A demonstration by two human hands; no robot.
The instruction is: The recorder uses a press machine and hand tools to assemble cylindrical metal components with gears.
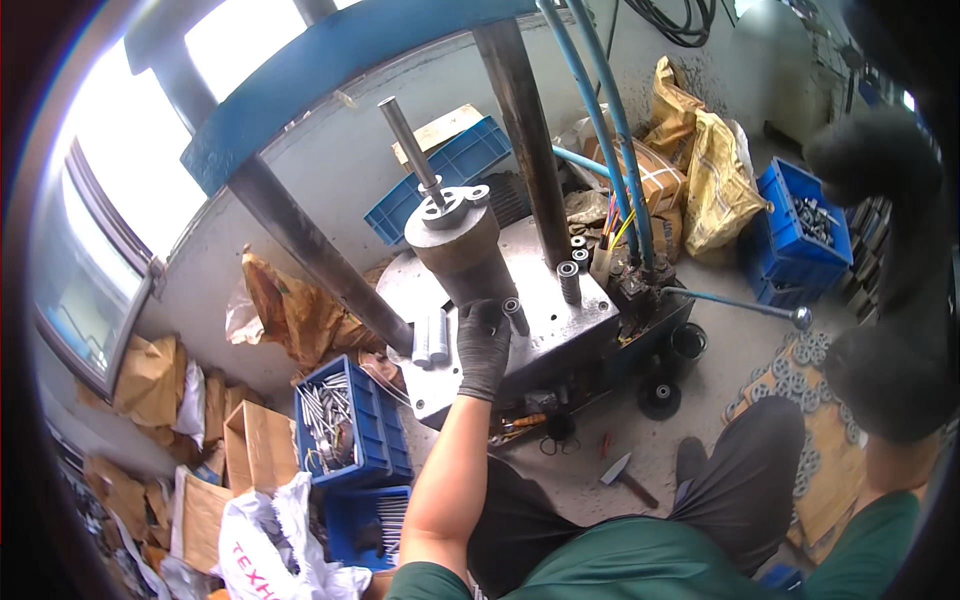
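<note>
Beside a chunky, matte grey cylinder (pixel 458 248), the dark-gloved left hand (pixel 483 350) is parked; grip can't be told, ditto blurry right hand (pixel 885 380).

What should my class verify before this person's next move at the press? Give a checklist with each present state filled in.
1. Left hand gloved: ok.
2. Left hand clear of the press bed: not ok; it is by the base of the dark steel cylinder.
3. Right hand empty: cannot tell; too blurred.
4. Steel rod standing at the cylinder's top: ok.
5. Floor free of tools: not ok; a hammer lies there.
</note>
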